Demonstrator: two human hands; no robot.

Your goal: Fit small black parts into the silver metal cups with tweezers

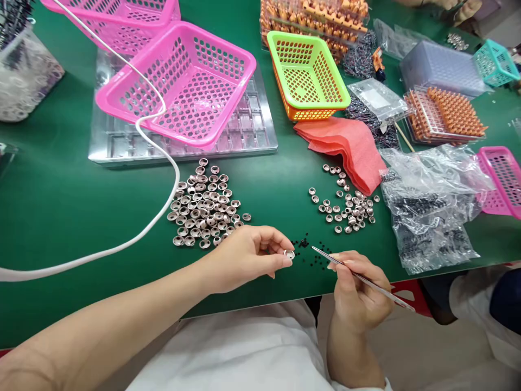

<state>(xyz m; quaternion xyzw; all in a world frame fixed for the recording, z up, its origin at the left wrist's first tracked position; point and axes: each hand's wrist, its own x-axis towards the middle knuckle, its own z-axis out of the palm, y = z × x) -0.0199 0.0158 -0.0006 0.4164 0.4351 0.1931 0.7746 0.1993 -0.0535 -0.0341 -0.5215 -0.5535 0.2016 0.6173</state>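
Between the thumb and fingers of my left hand [248, 258] is a small silvery ring-shaped part [288, 254]. My right hand [360, 288] grips metal tweezers [366, 281], whose tips point left toward the ring part, a short way apart from it. Tiny black pieces [303, 243] lie scattered on the green table around the tweezer tips. A large pile of similar metal parts [205, 203] lies beyond my left hand. Beyond my right hand is a smaller, looser group of metal parts [356, 209].
A pink basket [232, 54] rests on a metallic tray [260, 125], with a white cable [157, 220] crossing at left. Farther back are a green basket [303, 70] and red cloths [350, 146]. Clear plastic bags [431, 217] lie right. Another person's hand [466, 11] shows top right.
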